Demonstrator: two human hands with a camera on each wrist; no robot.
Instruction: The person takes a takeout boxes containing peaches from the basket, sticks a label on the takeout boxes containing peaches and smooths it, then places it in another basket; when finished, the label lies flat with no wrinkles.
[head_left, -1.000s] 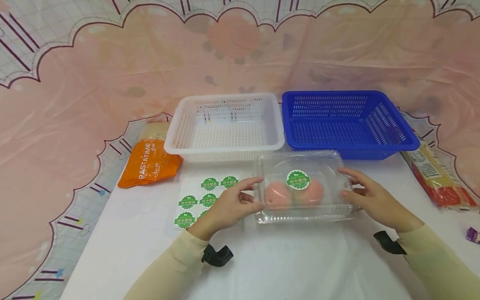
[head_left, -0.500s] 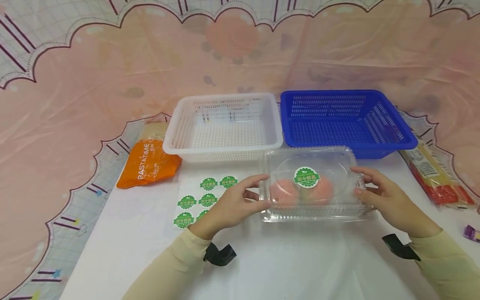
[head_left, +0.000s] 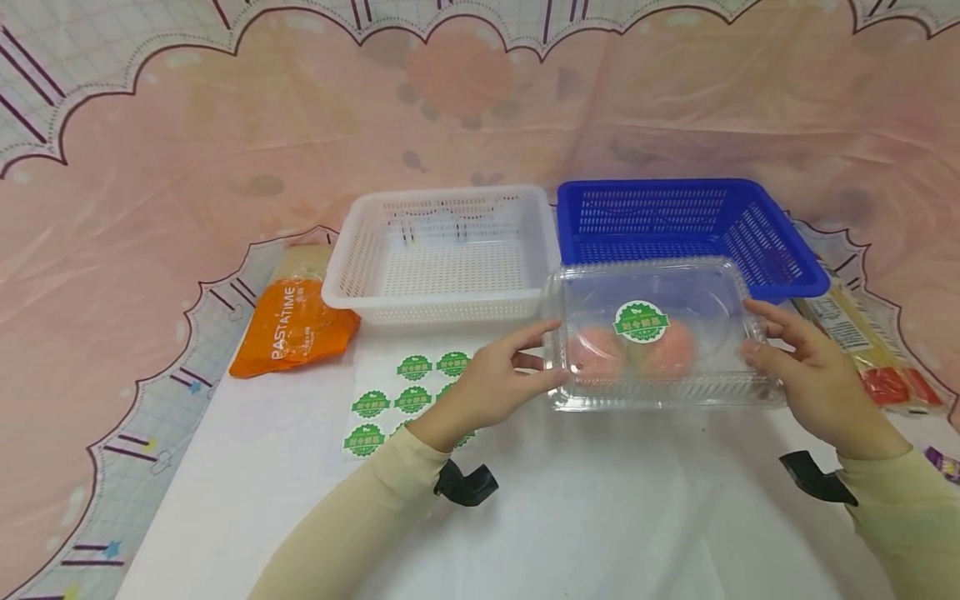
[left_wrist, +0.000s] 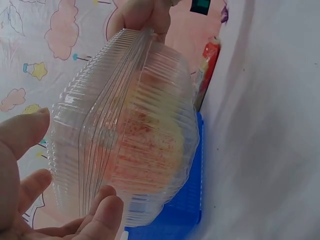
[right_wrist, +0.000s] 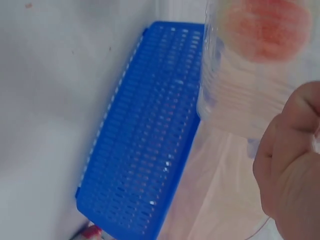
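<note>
Between both hands hangs a clear plastic clamshell box (head_left: pixel 723 321), raised off the table and overlapping the front of the blue basket in the head view. Inside its left part lie two round pinkish fruits (head_left: pixel 596 354), and a green-and-white sticker (head_left: pixel 641 322) is on the lid. My left hand (head_left: pixel 502 379) grips the left end, fingers and thumb on its side; the left wrist view shows the ribbed edge (left_wrist: pixel 85 145) between the fingertips. With fingers and thumb, my right hand (head_left: pixel 817 375) holds the opposite end. The box's underside is hidden in the head view.
Behind the box stands the blue basket (head_left: pixel 645 217), with a white basket (head_left: pixel 442 308) to its left. A sheet of green stickers (head_left: pixel 412 398) lies beneath the left forearm's far side. An orange pasta bag (head_left: pixel 296 333) lies left, a red-and-yellow packet (head_left: pixel 892 387) right.
Both hands have lifted the clamshell box off the table and carried it right and forward, toward the blue basket. The baskets and bags have stayed in place.
</note>
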